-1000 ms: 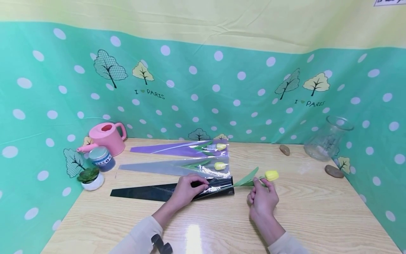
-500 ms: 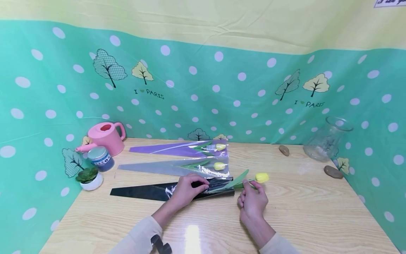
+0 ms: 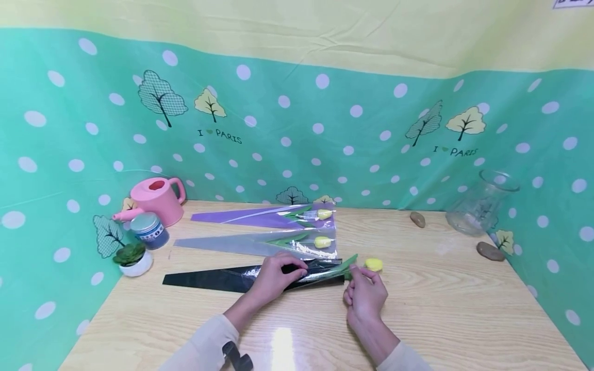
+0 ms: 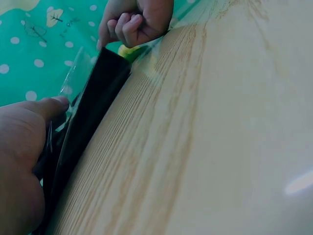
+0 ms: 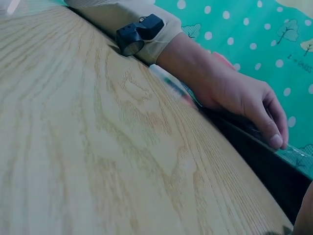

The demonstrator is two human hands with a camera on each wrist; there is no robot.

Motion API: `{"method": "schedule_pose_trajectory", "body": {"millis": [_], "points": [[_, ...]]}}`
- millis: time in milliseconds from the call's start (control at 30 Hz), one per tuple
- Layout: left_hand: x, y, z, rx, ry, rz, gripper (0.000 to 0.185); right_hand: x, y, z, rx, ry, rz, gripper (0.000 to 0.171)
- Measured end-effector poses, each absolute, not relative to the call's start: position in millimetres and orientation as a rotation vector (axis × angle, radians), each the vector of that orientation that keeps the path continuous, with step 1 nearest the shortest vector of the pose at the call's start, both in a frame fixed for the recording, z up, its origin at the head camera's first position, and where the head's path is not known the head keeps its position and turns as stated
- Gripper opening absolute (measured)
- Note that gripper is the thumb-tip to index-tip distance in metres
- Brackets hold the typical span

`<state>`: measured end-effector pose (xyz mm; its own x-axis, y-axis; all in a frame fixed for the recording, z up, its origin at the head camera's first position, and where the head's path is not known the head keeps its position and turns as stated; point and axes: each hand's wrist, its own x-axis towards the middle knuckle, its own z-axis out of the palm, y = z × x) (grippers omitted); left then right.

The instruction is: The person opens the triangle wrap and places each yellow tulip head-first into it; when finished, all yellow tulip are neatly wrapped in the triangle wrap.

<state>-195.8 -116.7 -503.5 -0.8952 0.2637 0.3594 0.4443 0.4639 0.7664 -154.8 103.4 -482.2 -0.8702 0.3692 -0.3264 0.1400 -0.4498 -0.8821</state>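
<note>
Sliding leftward since a second before, the yellow tulip [image 3: 373,265] had its leaves inside the black sleeve [image 3: 241,279]; right hand [image 3: 364,296] pinched its stem, left hand [image 3: 274,278] gripped the sleeve's mouth on the tabletop [image 3: 441,304].

Craft corner, dotted backdrop [image 3: 297,129], wrapped tulips [image 3: 320,241]

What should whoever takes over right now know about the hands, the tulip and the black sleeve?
Left hand: grip on the mouth of the black sleeve, holding it against the table.
Right hand: pinching the stem of the yellow tulip just behind the bloom.
Done: stem and leaf are inside the sleeve mouth; two other wrapped tulips lie behind.
Left: the bloom is outside the sleeve; it probably needs sliding further in.
</note>
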Motion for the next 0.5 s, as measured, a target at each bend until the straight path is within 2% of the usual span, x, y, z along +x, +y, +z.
{"method": "schedule_pose_trajectory", "body": {"millis": [133, 300, 400, 500], "points": [[-196, -118, -504, -0.626, -2.529, -1.391, 0.009, -155, 122, -475, -0.726, -1.639, 2.479, 0.022], [-196, -119, -506, -0.601, -2.543, -1.39, 0.01, -173, 168, -459, -0.64, -1.697, 2.538, 0.02], [-197, -119, -507, -0.604, -2.553, -1.396, 0.01, -186, 198, -456, -0.506, -1.845, 2.494, 0.019], [-196, -120, -507, -0.604, -2.563, -1.403, 0.01, -198, 221, -461, -0.252, -2.142, 2.307, 0.018]]}}
